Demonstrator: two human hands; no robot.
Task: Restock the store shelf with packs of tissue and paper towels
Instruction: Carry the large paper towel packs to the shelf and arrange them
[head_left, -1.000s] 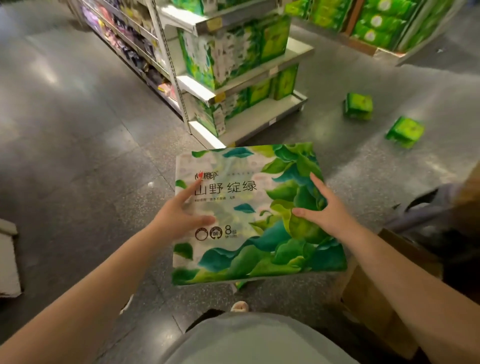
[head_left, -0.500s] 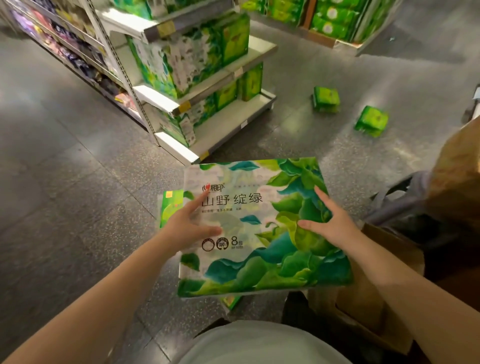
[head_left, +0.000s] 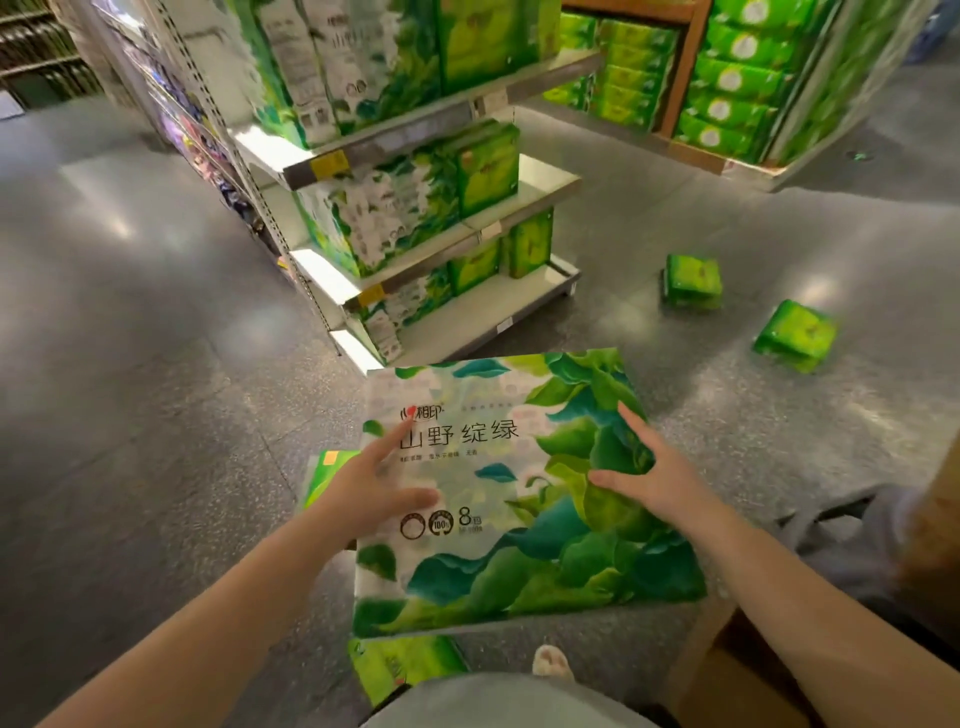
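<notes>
Tissue pack (head_left: 519, 493), big and flat, leaf-printed with an "8" on its face, sits dead centre in view, held up between both hands above the grey floor (head_left: 130, 415). Left hand (head_left: 363, 493) lies on the pack's 9 o'clock edge, forefinger stretched straight across the print, thumb flat on the face; whether the other fingers wrap beneath I cannot tell. Right hand (head_left: 654, 478) presses the leafy side toward 3 o'clock, fingers straight and spread, thumb pointing inward. Under the pack, green packs on the floor (head_left: 405, 665) peek out at 6 and 9 o'clock. A cardboard box (head_left: 727, 686) stands at 5 o'clock. Further out at 2 o'clock, two small green packs (head_left: 693, 283) lie loose on the floor, apart from one another. At 12 o'clock rises the store shelf (head_left: 524, 192), its tiers partly filled with matching green and white packs, bottom tier half bare. Beyond, at 1 o'clock, a stacked display of green packs (head_left: 727, 78).
</notes>
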